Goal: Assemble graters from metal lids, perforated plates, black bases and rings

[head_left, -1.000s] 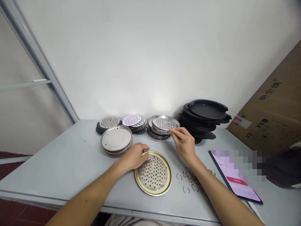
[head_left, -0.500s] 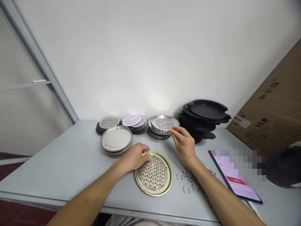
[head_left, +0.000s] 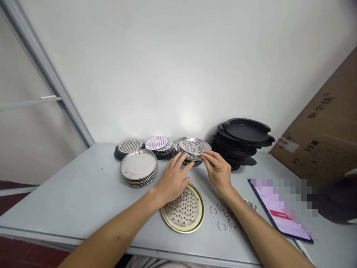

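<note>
My right hand (head_left: pixel 219 172), thumb and fingers pinched, grips the near right rim of a round perforated metal plate (head_left: pixel 192 146). That plate lies on top of a stack of silver round metal plates (head_left: pixel 176 145). Spread open, my left hand (head_left: pixel 174 178) reaches up to the stack's front left side. Its fingertips are close to the perforated plate's lower edge; whether they touch I cannot tell. Below this hand, partly covered by it, lies a gold-rimmed round tray (head_left: pixel 199 219) with a grater-like perforated disc (head_left: pixel 185 208) in it.
Left of centre stands a stack of silver lids (head_left: pixel 138 163). Behind are perforated discs in black holders (head_left: pixel 129 145) and a pile of perforated discs (head_left: pixel 158 143). Black round trays (head_left: pixel 245 130) rise at right. Small metal rings (head_left: pixel 221 226), a phone (head_left: pixel 276 208) and a cardboard box (head_left: pixel 320 130) lie rightward.
My left hand has moved from the gold-rimmed tray up and right to the stack, fingers spreading. My right hand keeps its pinch on the perforated plate, which has shifted very slightly left.
</note>
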Motion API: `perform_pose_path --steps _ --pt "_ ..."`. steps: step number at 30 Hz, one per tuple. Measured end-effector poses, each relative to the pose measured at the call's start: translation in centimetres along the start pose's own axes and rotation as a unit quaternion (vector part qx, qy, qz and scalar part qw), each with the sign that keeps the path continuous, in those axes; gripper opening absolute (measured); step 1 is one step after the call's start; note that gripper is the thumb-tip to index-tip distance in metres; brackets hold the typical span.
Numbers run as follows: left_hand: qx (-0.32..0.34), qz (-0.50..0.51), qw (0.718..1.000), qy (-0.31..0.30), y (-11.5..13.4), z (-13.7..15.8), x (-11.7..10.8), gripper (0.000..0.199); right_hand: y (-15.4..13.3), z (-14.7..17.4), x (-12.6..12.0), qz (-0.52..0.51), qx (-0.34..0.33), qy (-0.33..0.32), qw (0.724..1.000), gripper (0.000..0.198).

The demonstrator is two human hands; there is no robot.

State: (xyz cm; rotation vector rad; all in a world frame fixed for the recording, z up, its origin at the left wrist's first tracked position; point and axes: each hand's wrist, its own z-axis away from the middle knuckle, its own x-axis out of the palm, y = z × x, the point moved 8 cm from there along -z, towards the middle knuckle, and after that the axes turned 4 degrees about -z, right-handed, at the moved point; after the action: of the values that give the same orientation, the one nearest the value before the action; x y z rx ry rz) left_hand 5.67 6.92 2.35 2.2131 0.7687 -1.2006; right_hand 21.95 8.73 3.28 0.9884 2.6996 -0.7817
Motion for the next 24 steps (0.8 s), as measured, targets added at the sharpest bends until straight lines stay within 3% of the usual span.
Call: perform_pose_path --steps 13,20,24 --pt "-0.012 -0.026 1.0 -0.009 -0.8 0.1 0.5 0.047 -1.1 -0.7 -1.0 -0.01 -0.007 0.018 1.0 0.016" --pt "-0.02 0.011 1.0 -0.004 -1.3 0.1 1.0 0.056 -2.1 -0.9 -1.3 -0.028 -0.014 0.023 0.999 0.012" --pt "-0.021 0.015 1.0 -0.017 -1.6 -0.1 1.6 0.064 -2.7 -0.8 -1.2 -0.072 0.024 0.005 0.997 0.012"
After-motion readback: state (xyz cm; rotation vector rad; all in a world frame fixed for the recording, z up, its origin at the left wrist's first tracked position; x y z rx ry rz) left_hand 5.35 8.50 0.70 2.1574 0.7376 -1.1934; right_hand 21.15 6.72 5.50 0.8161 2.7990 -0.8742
